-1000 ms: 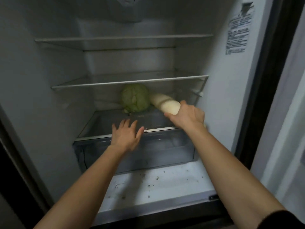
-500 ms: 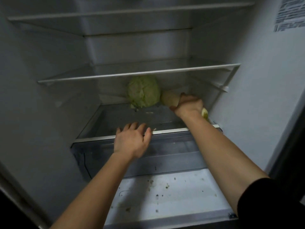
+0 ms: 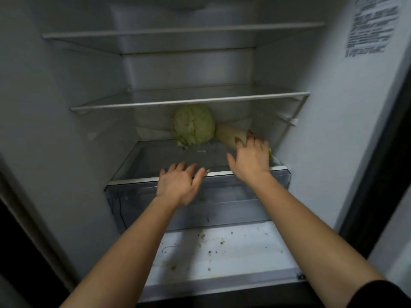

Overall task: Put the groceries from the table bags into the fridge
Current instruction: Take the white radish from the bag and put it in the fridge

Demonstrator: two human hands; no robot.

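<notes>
Inside, radish (image 3: 230, 135) just right of the cabbage (image 3: 194, 124), right hand (image 3: 250, 160) resting loose-fingered on the radish, left hand (image 3: 178, 184) spread flat in front of the cabbage.

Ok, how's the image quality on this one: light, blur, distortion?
Head view: dim and flat, no glare; the cabbage and radish sit in shadow under the shelf but are recognisable; the sticker at upper right is smeared and unreadable; wide-angle bowing slightly curves the shelf edges.
</notes>
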